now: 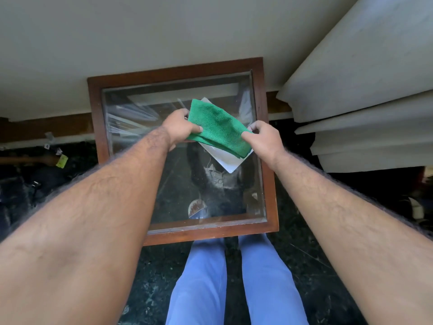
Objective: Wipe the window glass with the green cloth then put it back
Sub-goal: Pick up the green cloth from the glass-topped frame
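Observation:
A folded green cloth (219,127) is held over the upper middle of a glass pane (145,104) set in a brown wooden frame (96,118). My left hand (179,126) pinches the cloth's left edge, and my right hand (263,139) pinches its right corner. Under the cloth lies a white sheet (226,163), its lower corner sticking out. Whether the cloth touches the glass I cannot tell. The glass reflects a dark figure and pale boards.
A cream wall fills the top of the view. Stacked pale slabs (365,95) stand at the right of the frame. The floor (311,273) is dark green stone. My legs in blue trousers (201,285) stand below the frame. Small clutter lies at far left (61,160).

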Available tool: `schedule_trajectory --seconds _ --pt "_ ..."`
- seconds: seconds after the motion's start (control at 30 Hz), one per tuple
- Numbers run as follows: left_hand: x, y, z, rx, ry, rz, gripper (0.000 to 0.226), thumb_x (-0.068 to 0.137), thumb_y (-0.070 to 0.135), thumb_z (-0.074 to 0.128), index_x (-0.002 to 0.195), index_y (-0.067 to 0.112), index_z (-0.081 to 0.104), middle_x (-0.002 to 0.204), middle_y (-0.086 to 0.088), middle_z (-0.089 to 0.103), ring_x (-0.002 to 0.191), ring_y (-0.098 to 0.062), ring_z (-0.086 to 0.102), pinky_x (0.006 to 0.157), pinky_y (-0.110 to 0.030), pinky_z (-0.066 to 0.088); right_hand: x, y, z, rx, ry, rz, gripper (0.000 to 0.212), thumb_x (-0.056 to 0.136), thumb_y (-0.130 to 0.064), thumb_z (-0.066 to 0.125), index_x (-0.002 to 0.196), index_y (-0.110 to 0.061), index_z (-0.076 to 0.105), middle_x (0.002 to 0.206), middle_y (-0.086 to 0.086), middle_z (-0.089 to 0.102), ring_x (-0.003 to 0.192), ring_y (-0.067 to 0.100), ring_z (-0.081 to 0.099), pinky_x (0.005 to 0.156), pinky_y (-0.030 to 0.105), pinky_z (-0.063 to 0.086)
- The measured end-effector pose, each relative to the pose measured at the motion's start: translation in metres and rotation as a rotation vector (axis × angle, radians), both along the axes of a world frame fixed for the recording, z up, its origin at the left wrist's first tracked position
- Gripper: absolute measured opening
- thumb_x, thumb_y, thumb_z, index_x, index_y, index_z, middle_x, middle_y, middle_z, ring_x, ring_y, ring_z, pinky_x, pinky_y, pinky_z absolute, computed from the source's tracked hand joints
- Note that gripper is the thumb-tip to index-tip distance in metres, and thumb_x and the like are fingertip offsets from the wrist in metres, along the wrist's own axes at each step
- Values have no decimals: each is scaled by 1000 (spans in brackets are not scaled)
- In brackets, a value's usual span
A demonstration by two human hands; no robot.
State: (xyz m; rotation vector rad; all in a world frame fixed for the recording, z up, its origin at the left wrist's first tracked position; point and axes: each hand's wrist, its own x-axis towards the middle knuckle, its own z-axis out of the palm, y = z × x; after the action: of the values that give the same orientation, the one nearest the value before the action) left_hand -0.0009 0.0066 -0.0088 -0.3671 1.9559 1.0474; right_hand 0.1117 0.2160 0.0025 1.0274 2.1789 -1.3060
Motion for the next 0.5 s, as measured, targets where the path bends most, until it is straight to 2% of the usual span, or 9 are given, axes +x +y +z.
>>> schedule_trajectory --seconds 0.1,0.17,0.2,0.27,0.3,0.4,0.47,0.5 --pt "-4 0 35 100 -13 50 45 89 -8 72 130 5 58 119 -10 74 100 -28 77 88 -43 64 -6 8 28 -66 61 -87 12 91 -14 65 85 -20 56 93 -2 62 88 17 56 65 27 43" --pt "-10 0 63 154 2 64 43 89 -10 71 128 7 61 119 -11 75 101 -29 78 91 -45 64 -12 15 51 -126 108 -123 11 91 -12 67 99 -18 62 105 0 68 96 17 66 75 31 56" --pt "-11 -1 80 181 9 67 42 89 -10 71 127 7 62 120 -11 76 102 -29 78 91 -46 64 -14 18 64 -173 123 -131 21 90 -11 71 108 -18 66 114 2 72 103 18 71 84 37 63" --pt "-14 -1 114 228 20 77 41 89 -12 70 125 7 64 119 -14 76 103 -31 77 91 -47 64 -18 24 92 -252 139 -110 39 84 -10 83 122 -16 72 121 5 77 109 22 76 94 45 66" --pt "-14 -1 127 250 23 89 40 89 -13 69 123 8 65 118 -15 76 103 -32 77 90 -48 64 -20 28 101 -263 139 -82 41 81 -12 88 120 -16 76 118 6 80 108 25 78 93 46 67" --pt "-19 -3 185 324 70 122 38 88 -13 70 116 12 68 116 -18 75 99 -35 75 85 -48 66 -33 35 152 -230 156 -17 28 72 -24 94 98 -21 84 105 9 85 103 32 81 93 51 67" --pt "-27 -4 228 365 127 139 36 88 -12 71 115 12 69 114 -17 75 93 -30 76 79 -41 67 -46 41 194 -217 226 10 25 66 -30 93 88 -24 84 103 13 84 105 36 80 95 55 66" --pt "-31 -3 251 383 161 128 36 88 -11 71 117 10 69 111 -15 76 90 -26 76 76 -36 67 -53 43 218 -213 259 20 22 66 -30 94 84 -23 83 100 14 83 104 36 81 94 53 67"
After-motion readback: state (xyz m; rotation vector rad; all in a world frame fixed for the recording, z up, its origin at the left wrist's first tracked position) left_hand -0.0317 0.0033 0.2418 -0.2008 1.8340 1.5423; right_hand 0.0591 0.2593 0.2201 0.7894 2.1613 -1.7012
